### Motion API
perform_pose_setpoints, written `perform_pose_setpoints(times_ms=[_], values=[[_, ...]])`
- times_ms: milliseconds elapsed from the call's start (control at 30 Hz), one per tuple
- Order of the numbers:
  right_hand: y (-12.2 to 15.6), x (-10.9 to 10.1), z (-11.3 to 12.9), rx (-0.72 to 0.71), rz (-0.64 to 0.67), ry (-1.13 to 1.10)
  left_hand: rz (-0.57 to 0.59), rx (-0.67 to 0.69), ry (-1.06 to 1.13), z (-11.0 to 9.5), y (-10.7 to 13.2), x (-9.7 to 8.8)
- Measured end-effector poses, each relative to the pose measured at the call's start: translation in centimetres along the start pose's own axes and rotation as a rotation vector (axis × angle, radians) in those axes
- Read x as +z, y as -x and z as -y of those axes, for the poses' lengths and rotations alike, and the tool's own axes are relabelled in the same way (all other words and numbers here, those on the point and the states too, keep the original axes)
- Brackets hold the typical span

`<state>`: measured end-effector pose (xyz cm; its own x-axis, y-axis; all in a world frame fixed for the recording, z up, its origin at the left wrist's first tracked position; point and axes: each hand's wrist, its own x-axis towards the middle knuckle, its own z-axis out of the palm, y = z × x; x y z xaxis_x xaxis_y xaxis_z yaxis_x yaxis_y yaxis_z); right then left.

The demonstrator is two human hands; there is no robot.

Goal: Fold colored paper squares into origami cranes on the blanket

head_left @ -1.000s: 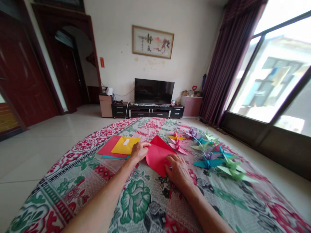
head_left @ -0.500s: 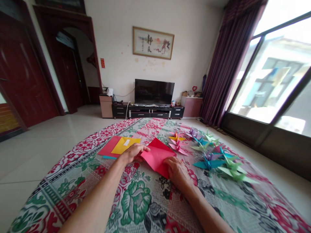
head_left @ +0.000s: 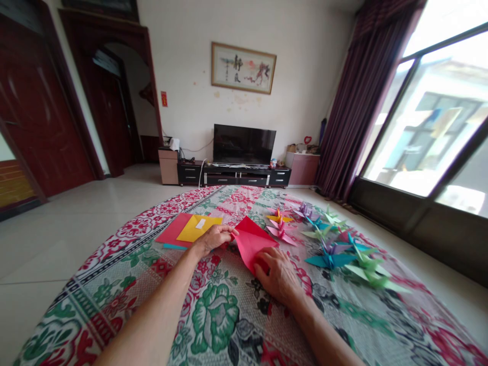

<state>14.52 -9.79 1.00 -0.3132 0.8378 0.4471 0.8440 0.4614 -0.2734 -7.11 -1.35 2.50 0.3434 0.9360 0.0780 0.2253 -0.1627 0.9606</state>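
Note:
A red sheet of origami paper [head_left: 251,243], with a darker red flap at its far side, lies between my hands over the patterned cloth. My left hand [head_left: 215,239] pinches its left corner between thumb and fingers, lifting that edge a little. At the near right edge, my right hand [head_left: 275,267] has its fingers curled over the paper, covering part of it. Left of my left hand lie yellow paper [head_left: 190,231] with a small white slip [head_left: 201,223] on it and pink-red paper [head_left: 170,230] beneath, a blue edge showing below.
Several folded paper cranes stand to the right, among them a pink one [head_left: 282,231], a blue one [head_left: 331,258] and a green one [head_left: 371,272]. The flowered tablecloth [head_left: 215,317] covers the round table. Beyond it are a television [head_left: 244,145] and a low cabinet.
The red paper's left corner has come up and moved slightly right with my left hand. My right hand has shifted on the paper's near edge, its fingers more curled.

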Motion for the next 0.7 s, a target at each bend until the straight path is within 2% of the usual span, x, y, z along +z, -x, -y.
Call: perform_pose_setpoints(times_ms=[167,400,500,700], values=[[0.1,0.2,0.4,-0.091,0.042,-0.015,-0.131,0.182,-0.334,-0.2,-0.3,0.5],[0.0,0.2,0.7,-0.153,0.078,-0.059,-0.281,0.377,-0.520,0.3,-1.0,2.4],[0.0,0.1,0.7,-0.154,0.076,-0.071,-0.386,0.413,-0.620,1.4,-1.6,3.2],[-0.1,0.0,0.9,-0.150,0.081,-0.078,-0.445,0.418,-0.695,2.5,-1.8,3.9]])
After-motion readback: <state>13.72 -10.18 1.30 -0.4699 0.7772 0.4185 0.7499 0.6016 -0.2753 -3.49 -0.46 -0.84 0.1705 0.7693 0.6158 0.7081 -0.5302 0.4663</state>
